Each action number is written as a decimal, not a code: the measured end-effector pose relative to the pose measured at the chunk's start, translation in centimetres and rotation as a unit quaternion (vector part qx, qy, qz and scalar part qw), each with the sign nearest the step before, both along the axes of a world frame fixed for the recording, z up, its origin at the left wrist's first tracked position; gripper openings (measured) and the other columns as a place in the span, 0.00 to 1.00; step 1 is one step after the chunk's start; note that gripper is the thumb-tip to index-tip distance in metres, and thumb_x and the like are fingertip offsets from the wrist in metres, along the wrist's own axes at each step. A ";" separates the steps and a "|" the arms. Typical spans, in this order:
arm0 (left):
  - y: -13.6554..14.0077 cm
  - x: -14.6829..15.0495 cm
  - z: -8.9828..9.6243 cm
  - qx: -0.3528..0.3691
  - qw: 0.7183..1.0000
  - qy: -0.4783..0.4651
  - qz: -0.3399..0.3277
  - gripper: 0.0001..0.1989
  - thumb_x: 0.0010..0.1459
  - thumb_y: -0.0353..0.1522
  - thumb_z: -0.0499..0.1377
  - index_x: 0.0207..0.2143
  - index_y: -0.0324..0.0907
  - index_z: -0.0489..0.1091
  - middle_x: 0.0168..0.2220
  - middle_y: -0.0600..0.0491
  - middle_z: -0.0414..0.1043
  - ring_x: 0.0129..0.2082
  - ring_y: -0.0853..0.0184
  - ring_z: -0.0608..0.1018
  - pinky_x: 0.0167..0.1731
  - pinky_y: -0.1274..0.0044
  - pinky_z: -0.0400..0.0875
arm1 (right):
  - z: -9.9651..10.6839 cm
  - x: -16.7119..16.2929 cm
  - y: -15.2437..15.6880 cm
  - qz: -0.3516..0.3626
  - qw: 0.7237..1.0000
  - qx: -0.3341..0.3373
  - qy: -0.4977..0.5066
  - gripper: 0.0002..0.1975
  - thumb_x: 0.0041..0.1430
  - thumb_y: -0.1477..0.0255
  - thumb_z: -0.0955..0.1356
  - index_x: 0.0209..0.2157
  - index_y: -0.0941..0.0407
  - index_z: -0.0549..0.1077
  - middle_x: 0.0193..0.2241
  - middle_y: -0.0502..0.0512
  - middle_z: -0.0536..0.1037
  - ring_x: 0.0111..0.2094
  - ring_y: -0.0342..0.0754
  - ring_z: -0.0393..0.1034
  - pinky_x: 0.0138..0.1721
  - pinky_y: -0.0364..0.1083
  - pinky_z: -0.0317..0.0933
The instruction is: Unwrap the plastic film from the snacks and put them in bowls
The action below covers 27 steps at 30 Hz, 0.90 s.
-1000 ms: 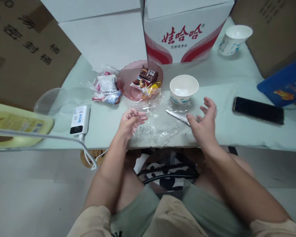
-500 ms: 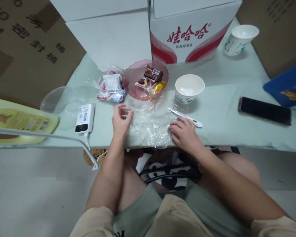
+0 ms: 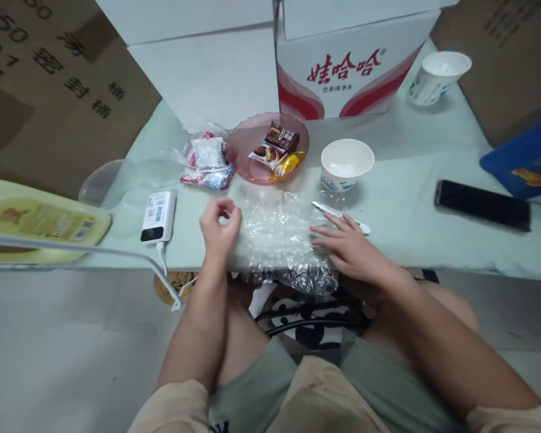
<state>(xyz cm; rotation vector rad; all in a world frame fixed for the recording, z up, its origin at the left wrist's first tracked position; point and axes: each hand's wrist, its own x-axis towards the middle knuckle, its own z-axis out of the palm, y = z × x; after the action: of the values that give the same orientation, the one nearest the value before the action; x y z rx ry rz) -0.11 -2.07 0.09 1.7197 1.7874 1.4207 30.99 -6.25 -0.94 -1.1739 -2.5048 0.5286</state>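
A crinkled sheet of clear plastic film [image 3: 279, 234] lies between my hands and hangs over the front table edge. My left hand [image 3: 220, 225] is at the film's left side, fingers curled and thumb drawn toward the index finger; what they hold, if anything, I cannot make out. With fingers spread, my right hand [image 3: 349, 246] rests at the film's right edge. Partly under its fingertips is a white utility knife [image 3: 363, 228]. Beyond the film stand a pink plate [image 3: 243, 162] with several wrapped snacks [image 3: 282, 137] and a white paper bowl [image 3: 347, 157].
A bag of wrapped sweets [image 3: 207, 156] lies left of the plate. Further left are a power bank [image 3: 157, 216] with a cable, a clear lid [image 3: 103, 180] and a yellow bottle [image 3: 49, 222]. On the right are a phone [image 3: 482, 204], a blue package [image 3: 527, 159] and a paper cup [image 3: 439, 78]. Cartons [image 3: 356, 72] stand behind.
The film has slid toward me and now droops over the table edge. My left thumb and index finger have drawn closer; my right hand has shifted slightly right with fingers more spread.
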 end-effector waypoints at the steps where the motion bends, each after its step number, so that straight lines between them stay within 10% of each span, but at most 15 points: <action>1: -0.4 0.1 0.0 -0.008 0.995 0.047 -0.087 0.06 0.54 0.34 0.62 0.35 0.43 0.72 0.34 0.53 0.77 0.37 0.66 0.78 0.42 0.72 0.74 | 0.3 0.1 0.0 -0.018 0.999 0.024 0.019 0.19 0.57 0.79 0.64 0.46 0.50 0.78 0.57 0.52 0.78 0.68 0.62 0.59 0.66 0.68 0.51; 5: -1.1 -0.3 -0.3 -0.136 0.917 0.170 -0.334 0.19 0.55 0.43 0.67 0.46 0.44 0.76 0.54 0.46 0.77 0.61 0.53 0.72 0.63 0.55 0.64 | 0.1 0.1 0.3 -0.117 0.989 0.080 0.039 0.16 0.62 0.70 0.67 0.50 0.52 0.77 0.52 0.58 0.80 0.62 0.62 0.66 0.64 0.65 0.56; 14: -0.7 -0.6 -0.9 -0.227 0.879 0.202 -0.367 0.36 0.46 0.48 0.73 0.55 0.44 0.74 0.68 0.42 0.63 0.71 0.45 0.58 0.68 0.49 0.55 | -1.1 -0.1 1.3 -0.159 0.977 0.100 0.104 0.07 0.62 0.71 0.66 0.31 0.53 0.76 0.48 0.59 0.80 0.61 0.63 0.67 0.61 0.66 0.60; 20: -1.0 0.1 -0.5 -0.125 0.928 0.125 -0.327 0.12 0.62 0.36 0.61 0.45 0.43 0.80 0.60 0.42 0.72 0.60 0.56 0.74 0.62 0.59 0.67 | 1.4 0.1 1.2 -0.214 0.952 -0.008 0.220 0.05 0.60 0.69 0.66 0.31 0.53 0.73 0.34 0.54 0.83 0.38 0.53 0.78 0.40 0.51 0.70; 27: -1.2 0.3 0.1 -0.136 0.975 -0.025 -0.174 0.13 0.57 0.41 0.64 0.36 0.41 0.78 0.36 0.49 0.81 0.39 0.62 0.80 0.46 0.70 0.74 | 1.7 0.1 1.4 -0.279 0.873 -0.143 0.374 0.16 0.60 0.55 0.69 0.36 0.53 0.72 0.22 0.49 0.79 0.21 0.45 0.73 0.26 0.44 0.67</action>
<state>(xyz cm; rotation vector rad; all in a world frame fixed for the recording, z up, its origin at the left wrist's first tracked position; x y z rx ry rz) 0.19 -3.24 0.18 1.7261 1.4797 1.0136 31.13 -4.83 0.73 -1.3724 -1.3876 0.9733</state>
